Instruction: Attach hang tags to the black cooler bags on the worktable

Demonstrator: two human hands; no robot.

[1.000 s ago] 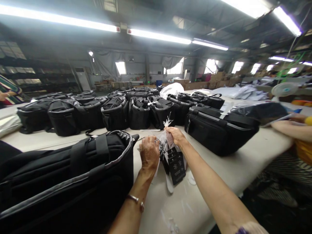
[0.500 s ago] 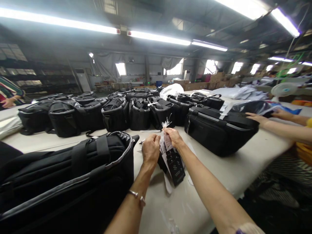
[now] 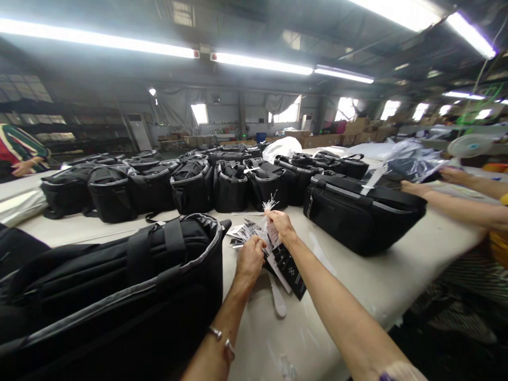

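Tags (image 3: 291, 271): one bunch, black and white, hanging slantwise between my hands over the table (image 3: 301, 333); now fanned wider, pale ends spread to the left, so single tags look easier to get at.
Strings (image 3: 270, 202): white, frayed upward from the top of the bunch.
Right hand (image 3: 281, 225): fingers pinched narrow, holding the tags just under the strings.
Left hand (image 3: 250, 257): fingers drawn close together at the fan's edge; whether they grip a tag, I cannot tell.
White strip (image 3: 279, 302): below the tags, rounded end toward me.
Big bag (image 3: 119, 296): black, grey-edged, beside my left arm.
Right bag (image 3: 345, 217): black, beyond my right arm.
Co-worker's hand (image 3: 415, 189): at that bag's far end.
Other bags (image 3: 190, 188): black, grouped behind.
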